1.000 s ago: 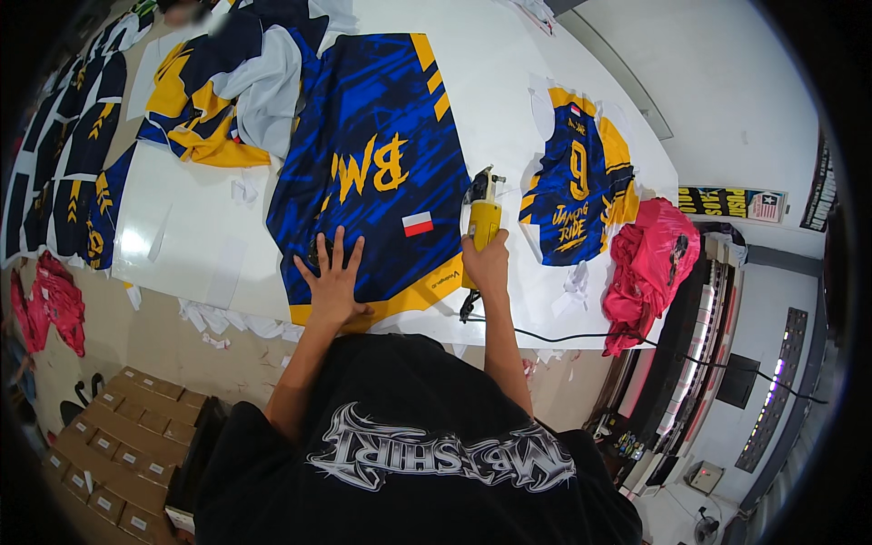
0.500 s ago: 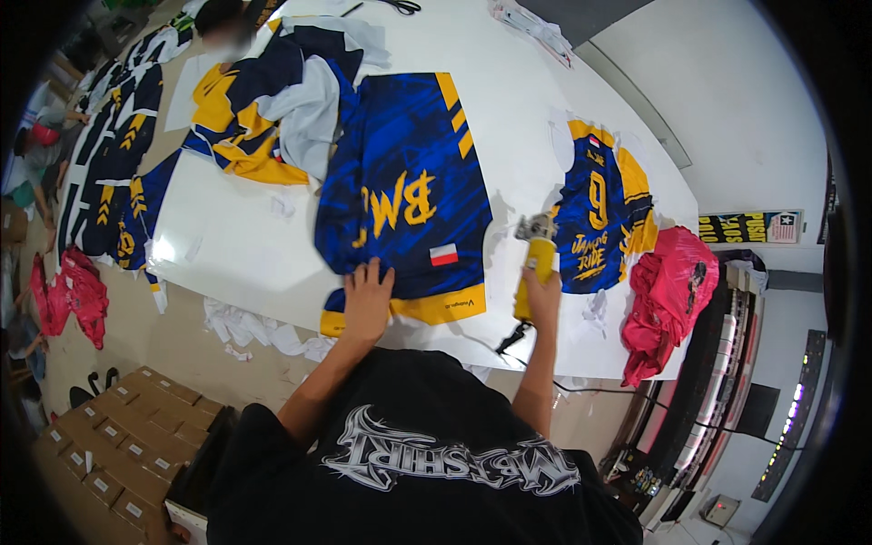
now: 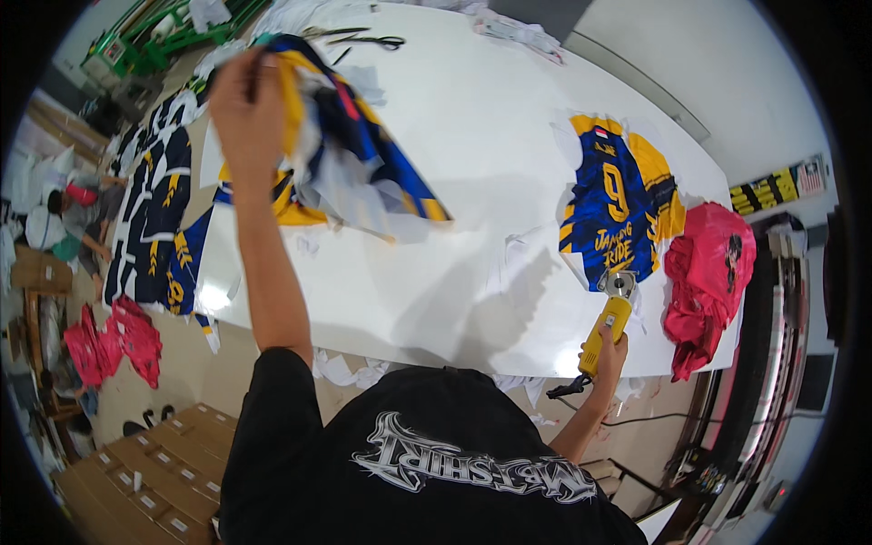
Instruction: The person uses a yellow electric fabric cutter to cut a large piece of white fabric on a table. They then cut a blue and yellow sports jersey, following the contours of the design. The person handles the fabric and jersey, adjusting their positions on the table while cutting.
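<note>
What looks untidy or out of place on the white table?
White paper scraps lie loose on the table, and more hang over its near edge. The left hand holds a blue-yellow fabric piece lifted and crumpled.

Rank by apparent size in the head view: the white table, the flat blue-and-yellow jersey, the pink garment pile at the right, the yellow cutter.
1. white table
2. blue-and-yellow jersey
3. pink garment pile, only slightly smaller; close call
4. yellow cutter

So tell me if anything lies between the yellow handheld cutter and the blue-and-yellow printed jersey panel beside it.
Nothing visible does. The right hand holds the yellow handheld cutter, whose head sits at the lower edge of the blue-and-yellow printed jersey panel. The pink fabric heap lies off to the right.
</note>
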`<state>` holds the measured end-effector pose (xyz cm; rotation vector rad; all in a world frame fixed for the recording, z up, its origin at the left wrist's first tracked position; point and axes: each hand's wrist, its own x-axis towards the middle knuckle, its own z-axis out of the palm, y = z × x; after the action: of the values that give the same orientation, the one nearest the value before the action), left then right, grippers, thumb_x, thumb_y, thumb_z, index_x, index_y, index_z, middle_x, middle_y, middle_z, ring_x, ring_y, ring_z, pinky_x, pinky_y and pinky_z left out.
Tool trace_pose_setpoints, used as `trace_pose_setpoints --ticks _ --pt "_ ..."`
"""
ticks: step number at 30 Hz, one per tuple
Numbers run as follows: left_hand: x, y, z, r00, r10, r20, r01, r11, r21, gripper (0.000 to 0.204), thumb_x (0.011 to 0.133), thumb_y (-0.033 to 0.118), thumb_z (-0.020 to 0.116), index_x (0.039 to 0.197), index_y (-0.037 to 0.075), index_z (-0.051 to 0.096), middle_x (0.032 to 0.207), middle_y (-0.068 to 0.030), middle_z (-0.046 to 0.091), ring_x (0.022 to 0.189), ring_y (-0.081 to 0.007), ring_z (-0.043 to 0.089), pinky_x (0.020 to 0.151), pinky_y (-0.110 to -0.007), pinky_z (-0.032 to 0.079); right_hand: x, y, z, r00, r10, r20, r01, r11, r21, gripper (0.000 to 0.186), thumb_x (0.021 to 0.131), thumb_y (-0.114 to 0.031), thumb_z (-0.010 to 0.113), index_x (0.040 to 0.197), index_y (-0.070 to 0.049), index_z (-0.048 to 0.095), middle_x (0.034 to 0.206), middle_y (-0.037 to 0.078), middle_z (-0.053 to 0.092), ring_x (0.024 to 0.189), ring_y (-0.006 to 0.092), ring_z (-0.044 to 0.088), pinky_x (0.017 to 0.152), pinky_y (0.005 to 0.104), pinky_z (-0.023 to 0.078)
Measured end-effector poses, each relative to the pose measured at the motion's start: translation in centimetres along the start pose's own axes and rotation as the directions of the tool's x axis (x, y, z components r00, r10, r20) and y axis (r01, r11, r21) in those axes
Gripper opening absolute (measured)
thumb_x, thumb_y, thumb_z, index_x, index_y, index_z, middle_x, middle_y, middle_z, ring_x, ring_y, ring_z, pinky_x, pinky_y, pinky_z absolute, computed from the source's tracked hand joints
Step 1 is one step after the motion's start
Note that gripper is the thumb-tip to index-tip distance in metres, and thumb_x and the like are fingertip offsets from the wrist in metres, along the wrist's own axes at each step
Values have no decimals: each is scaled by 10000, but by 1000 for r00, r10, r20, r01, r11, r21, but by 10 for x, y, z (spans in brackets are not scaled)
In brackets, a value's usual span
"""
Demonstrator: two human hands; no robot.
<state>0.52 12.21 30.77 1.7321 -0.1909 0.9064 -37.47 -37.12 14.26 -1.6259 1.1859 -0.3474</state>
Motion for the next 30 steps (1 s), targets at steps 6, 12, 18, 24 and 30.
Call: trace_pose_setpoints --ticks 6,12,18,24,30 --pt "32 -16 -1 916 401 -15 -329 771 545 439 998 248 712 1340 -16 635 1386 -242 630 1295 -392 613 1074 -507 482 -14 20 -35 994 58 -93 -51 996 75 464 949 -292 712 1236 6 501 904 136 643 635 229 690 491 368 575" --pt "-205 -125 143 820 212 531 -484 753 446 871 991 480 646 1676 104 261 1718 -311 134 1576 -527 149 1227 -698 195 8 49 -65 978 120 -170 -107 991 83 448 927 -270 746 1184 35 540 851 116 658 605 210 682 513 363 573" --pt "-502 -14 219 -33 -207 978 -471 866 168 1023 939 672 610 1674 66 237 1745 -281 36 1582 -564 6 1150 -831 117 34 75 -102 965 152 -212 -119 980 161 467 902 -246 772 1166 58 536 850 122 655 601 210 677 513 370 569" --pt "-484 126 285 -834 43 550 59 998 10 663 988 535 651 1436 49 605 1398 -292 624 1324 -448 578 1145 -474 435 86 116 -139 941 198 -275 -126 958 259 451 917 -269 756 1142 46 526 867 133 650 615 213 678 514 373 576" --pt "-488 55 447 271 90 958 -269 963 -14 761 980 565 633 1541 69 494 1614 -223 440 1478 -456 400 1196 -594 306 154 127 -140 948 249 -199 -140 887 440 430 951 -264 718 1179 11 479 870 138 632 618 238 686 509 378 583"
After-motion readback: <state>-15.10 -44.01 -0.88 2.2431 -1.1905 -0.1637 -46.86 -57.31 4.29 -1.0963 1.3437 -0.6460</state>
